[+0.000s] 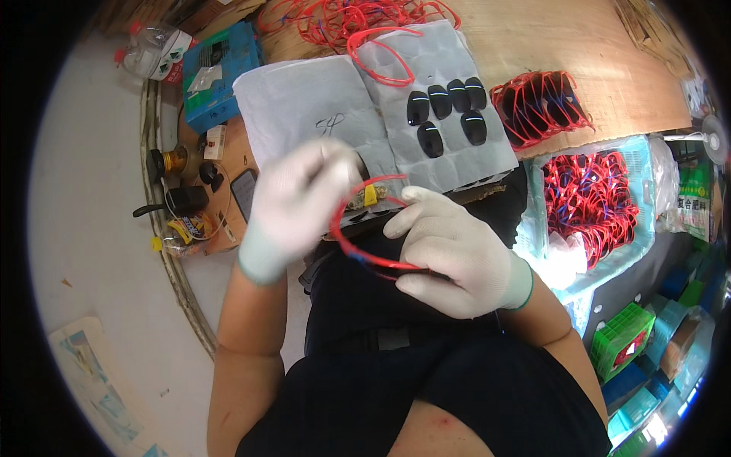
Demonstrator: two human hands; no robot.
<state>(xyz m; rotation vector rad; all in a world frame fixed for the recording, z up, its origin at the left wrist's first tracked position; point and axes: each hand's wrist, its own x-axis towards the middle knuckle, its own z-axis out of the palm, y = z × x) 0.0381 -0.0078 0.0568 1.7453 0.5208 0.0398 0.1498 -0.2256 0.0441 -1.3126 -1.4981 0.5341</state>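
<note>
My right hand (464,255), in a white glove, grips a red glasses frame (350,247) between thumb and fingers above my lap. Just left of it my left hand (304,186), also gloved, is blurred, its fingers curled; a dark edge shows by the fingertips, too unclear to name. Beyond the hands, several dark lenses (430,139) lie on grey-white paper (396,65), some in a row. Another red glasses frame (381,57) rests on the paper's far part. A small yellow item (371,195) sits at the paper's near edge, partly hidden behind the held frame.
A tangled heap of red frames (343,23) lies at the back. Red frames with dark lenses (542,110) stand stacked at right, and a light-blue crate (643,190) holds many more. At left are a blue box (221,76), bottles (156,53) and a phone (244,190).
</note>
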